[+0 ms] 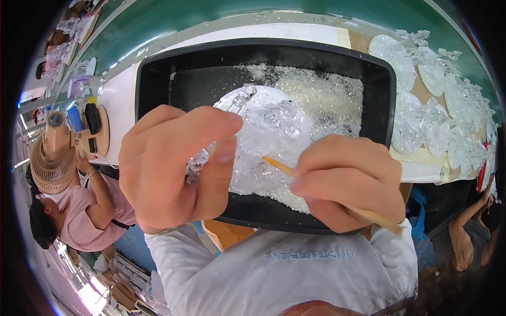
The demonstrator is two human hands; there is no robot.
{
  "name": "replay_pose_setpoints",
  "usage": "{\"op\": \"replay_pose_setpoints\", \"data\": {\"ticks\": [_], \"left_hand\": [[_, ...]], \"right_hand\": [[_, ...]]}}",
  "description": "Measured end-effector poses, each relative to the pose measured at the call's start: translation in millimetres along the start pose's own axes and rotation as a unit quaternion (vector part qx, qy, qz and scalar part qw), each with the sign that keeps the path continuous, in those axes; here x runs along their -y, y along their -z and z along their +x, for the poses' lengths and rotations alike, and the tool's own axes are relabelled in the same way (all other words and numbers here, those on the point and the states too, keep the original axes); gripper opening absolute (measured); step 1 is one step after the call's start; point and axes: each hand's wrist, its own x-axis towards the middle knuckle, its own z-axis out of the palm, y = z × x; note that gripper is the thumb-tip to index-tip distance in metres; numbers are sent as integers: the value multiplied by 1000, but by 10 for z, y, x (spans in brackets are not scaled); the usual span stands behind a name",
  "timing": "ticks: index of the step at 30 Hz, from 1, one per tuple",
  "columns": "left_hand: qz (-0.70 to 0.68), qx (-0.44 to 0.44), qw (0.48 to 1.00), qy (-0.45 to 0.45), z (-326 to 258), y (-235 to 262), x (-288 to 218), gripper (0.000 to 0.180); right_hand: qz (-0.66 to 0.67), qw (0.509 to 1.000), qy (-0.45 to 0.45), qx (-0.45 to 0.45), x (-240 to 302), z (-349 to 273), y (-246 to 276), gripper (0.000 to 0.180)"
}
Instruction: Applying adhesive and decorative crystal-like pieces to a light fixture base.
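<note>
Counts, largest first: one black tray (158, 79) in front of me, its floor strewn with clear plastic bits (327, 95) (far too many and too small to count). One clear round plastic piece (274, 137) held above the tray. A batch of similar clear round pieces (421, 116) lies to the right of the tray; they overlap and I cannot give a sure number. One small fan (52, 158) at far left. One thin wooden stick (279, 167).

Surface and room: the tray sits on a pale desk (118, 100), with a green surface (184, 21) beyond it. A person in a pink top (84, 221) sits at lower left; another person's arm (469, 216) shows at lower right.

Hands: my left hand (174, 168) is curled, thumb and fingers pinching the left rim of the clear round plastic piece. My right hand (348, 181) is closed around the wooden stick, whose tip touches the piece at its lower right. The piece hangs over the middle of the tray, not resting on it.
</note>
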Motion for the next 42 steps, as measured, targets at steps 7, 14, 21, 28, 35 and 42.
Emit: {"op": "replay_pose_setpoints", "data": {"ticks": [7, 14, 21, 28, 35, 42], "left_hand": [[52, 103, 990, 76, 15, 155, -180, 18], [43, 82, 994, 56, -24, 134, -143, 17], [65, 95, 991, 65, -14, 162, -172, 17], [47, 97, 993, 38, -31, 182, -133, 19], [31, 81, 995, 47, -82, 163, -127, 19], [11, 70, 996, 48, -55, 163, -150, 17]], "right_hand": [[15, 999, 30, -12, 1, -16, 19, 23], [19, 1000, -3, -10, 28, -37, 8, 23], [11, 999, -4, -38, 73, -64, 10, 14], [-30, 996, -82, -5, 142, -33, 88, 17], [-93, 994, -54, 15, 124, 12, 53, 17], [28, 999, -14, -20, 83, -25, 26, 21]]}}
